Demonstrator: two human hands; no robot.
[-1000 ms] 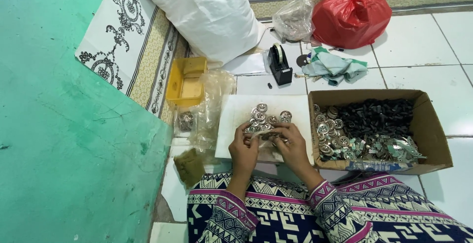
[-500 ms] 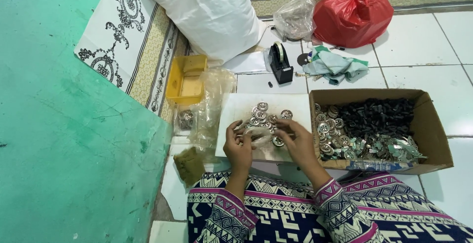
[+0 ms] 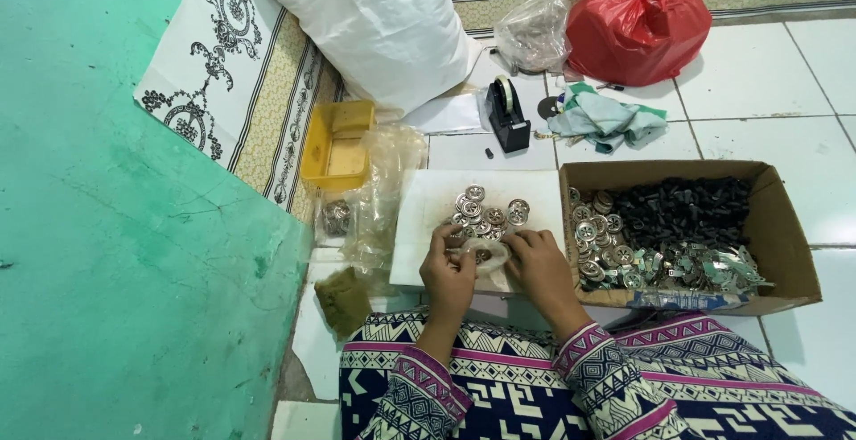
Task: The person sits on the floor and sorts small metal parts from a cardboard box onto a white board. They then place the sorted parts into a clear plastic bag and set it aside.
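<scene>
- Since the earlier frame both hands have come closer together at the near edge of the pile of round metal discs (image 3: 486,213), and a small pale ring (image 3: 486,253) now sits between them.
- The pale ring lies on the white sheet (image 3: 423,217), just on the person's side of the disc pile. It is round, so I can see no long axis; it seems to lie flat.
- The left hand (image 3: 448,275) has its fingers curled, with the fingertips touching the left side of the ring. The right hand (image 3: 539,266) is curled the same way on the right side. Both pinch the ring, and both look equally near to it.
- The disc pile is straight ahead of the hands, away from the body, very near to the fingertips.
- To the right of the sheet stands an open cardboard box (image 3: 785,226) with more silver discs, dark small parts and flat metal pieces inside.
- To the left lie clear plastic bags (image 3: 383,190) and a yellow tray (image 3: 337,146).
- Farther away on the tiled floor (image 3: 758,74) are a black tape dispenser (image 3: 508,119), a crumpled cloth (image 3: 606,119), a red bag (image 3: 637,34) and a big white sack (image 3: 374,25).
- Patterned sleeves (image 3: 597,373) cover both arms.
</scene>
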